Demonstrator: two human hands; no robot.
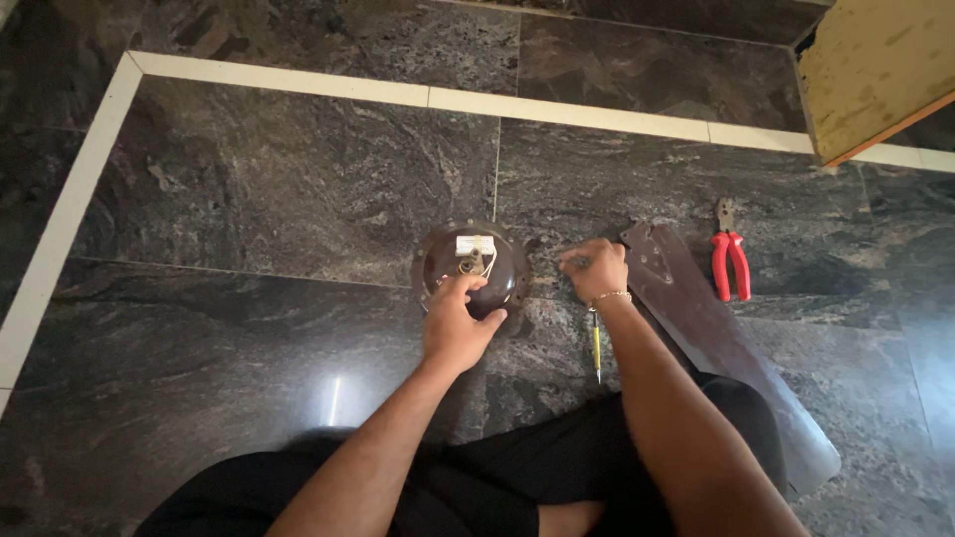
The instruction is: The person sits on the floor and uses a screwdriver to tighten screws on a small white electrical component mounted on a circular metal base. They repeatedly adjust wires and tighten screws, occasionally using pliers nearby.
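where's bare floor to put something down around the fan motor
Bare floor lies left of the fan motor out to the cream border strip, and beyond it. Crowded on the right: fan blade, red pliers, yellow screwdriver.

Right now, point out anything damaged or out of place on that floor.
Nothing looks broken or spilled. The fan blade lies detached on the floor beside the round motor housing, with red pliers and a yellow screwdriver loose nearby.

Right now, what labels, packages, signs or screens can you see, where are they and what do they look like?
Label: one small white rectangular sticker on top of the round dark fan motor housing, just above the left hand; its print is too small to make out.
No packages, signs or screens are in view.
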